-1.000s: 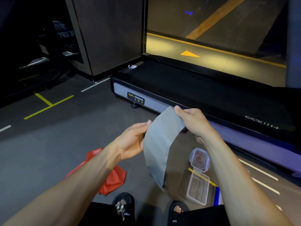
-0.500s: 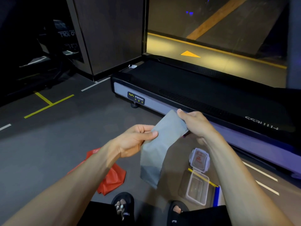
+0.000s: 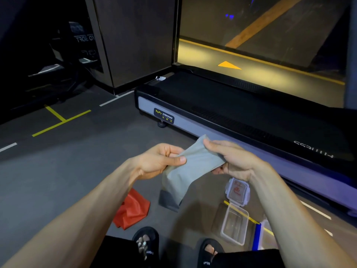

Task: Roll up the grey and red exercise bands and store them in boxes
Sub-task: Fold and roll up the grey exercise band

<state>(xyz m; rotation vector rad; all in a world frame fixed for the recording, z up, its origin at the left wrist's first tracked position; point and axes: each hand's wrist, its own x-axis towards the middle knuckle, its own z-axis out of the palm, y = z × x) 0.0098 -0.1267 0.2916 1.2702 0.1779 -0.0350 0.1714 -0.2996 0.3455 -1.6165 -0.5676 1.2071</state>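
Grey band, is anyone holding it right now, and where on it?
Yes. Both hands hold the grey band at its upper end: the left hand pinches the left edge, the right hand grips the top right.

Bare grey floor [image 3: 63,171] lies open left. Crumpled red band [image 3: 133,209] and clear lidless plastic box [image 3: 234,227] flank the feet; long black treadmill deck [image 3: 241,117] blocks ahead.

treadmill [image 3: 241,120] label: "BODY STRONG" | right sandal [image 3: 209,254] strap: "BEAR" | left sandal [image 3: 146,242] strap: "EVERY"
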